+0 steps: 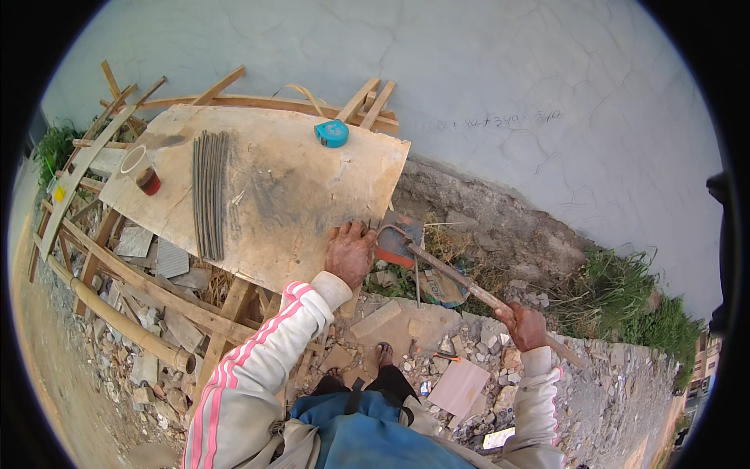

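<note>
My right hand [525,326] is wrapped round the lower part of a long rusty metal bar [461,280]. The bar slopes up to the left and ends in a curved hook [392,229] over a dark metal plate with a red-orange side [401,244] at the board's right edge. My left hand [351,252] presses down at that edge of the wooden board [273,172], fingers curled, close to the hook. What lies under those fingers is hidden. On the board's left half rests a bundle of several thin, dark steel rods [209,195], side by side.
A teal tape measure [331,134] sits at the board's far edge. Left stand a white cup [134,160] and a cup of dark red liquid [148,182]. Timber poles [148,288] frame the board. Rubble and a pinkish tile [459,387] cover the ground; a grey wall [500,94] rises behind.
</note>
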Demonstrator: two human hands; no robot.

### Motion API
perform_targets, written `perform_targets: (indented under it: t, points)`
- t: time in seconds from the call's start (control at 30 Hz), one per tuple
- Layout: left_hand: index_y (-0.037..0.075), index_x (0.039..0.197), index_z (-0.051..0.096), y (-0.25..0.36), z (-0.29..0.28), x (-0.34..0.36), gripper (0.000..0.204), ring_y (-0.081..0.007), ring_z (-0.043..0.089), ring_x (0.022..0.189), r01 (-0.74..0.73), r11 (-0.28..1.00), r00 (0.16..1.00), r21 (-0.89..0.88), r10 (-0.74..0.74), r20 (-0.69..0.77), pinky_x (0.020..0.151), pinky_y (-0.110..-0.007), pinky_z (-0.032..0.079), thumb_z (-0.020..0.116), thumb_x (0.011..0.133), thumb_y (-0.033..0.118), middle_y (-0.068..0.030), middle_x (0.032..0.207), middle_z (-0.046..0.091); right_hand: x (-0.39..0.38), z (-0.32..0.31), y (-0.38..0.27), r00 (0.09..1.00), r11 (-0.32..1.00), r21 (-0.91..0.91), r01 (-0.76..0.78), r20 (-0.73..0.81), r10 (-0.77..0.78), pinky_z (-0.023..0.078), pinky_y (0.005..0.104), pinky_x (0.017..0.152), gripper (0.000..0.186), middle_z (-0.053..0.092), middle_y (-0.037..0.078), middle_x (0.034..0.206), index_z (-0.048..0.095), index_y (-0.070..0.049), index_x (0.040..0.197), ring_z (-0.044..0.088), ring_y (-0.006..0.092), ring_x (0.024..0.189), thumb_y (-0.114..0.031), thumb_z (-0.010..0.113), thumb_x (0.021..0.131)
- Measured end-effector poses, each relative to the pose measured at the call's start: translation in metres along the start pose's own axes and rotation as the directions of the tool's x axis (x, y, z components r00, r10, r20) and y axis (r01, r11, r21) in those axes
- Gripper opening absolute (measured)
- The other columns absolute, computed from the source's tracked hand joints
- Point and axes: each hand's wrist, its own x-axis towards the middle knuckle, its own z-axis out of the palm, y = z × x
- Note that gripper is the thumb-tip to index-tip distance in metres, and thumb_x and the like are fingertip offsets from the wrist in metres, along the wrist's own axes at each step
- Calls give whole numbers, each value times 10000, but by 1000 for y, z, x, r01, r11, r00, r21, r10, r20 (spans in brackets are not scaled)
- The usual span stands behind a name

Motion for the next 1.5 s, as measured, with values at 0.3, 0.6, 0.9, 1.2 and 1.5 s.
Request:
perform_targets:
  t: [0.3,0.6,0.9,1.2,1.5]
  points:
    - [77,1085,688,0,6,3,259,-316,562,1048,-9,996,998,92,4,56,914,-461,421,652,854,191,-120,1087,592,-84,47,-100,942,935,149,-321,-55,332,492,544,591,629,629,237,645,650,-36,833,651,451,660,-636,504,957]
    - [8,1205,633,4,-14,-10,494,-424,503,1194,-64,978,990,-198,88,114,1034,-543,378,616,936,421,-246,1293,522,-77,48,-90,947,941,164,-294,-81,310,492,562,608,632,626,256,648,653,-44,819,651,463,683,-637,489,960]
    - [40,1022,743,37,-17,-37,555,-522,304,1393,-130,986,939,-102,156,306,1124,-673,184,644,849,557,-281,1469,415,-81,48,-101,930,927,176,-332,-100,353,497,567,629,682,638,252,674,662,-37,805,652,472,703,-680,478,941]
    - [64,706,708,14,-5,-32,238,-489,304,1400,-150,947,930,-283,232,287,1147,-616,201,683,724,300,-188,1422,507,-99,58,-147,883,876,215,-431,-99,459,514,565,663,705,663,254,718,692,-44,869,672,461,749,-700,445,942]
    - [56,745,735,14,-11,-35,130,-389,515,1178,-174,934,969,-312,219,114,1057,-503,386,667,800,153,-144,1251,610,-103,58,-153,881,866,225,-446,-62,470,517,566,662,657,662,261,712,674,-32,855,672,463,733,-642,460,969]
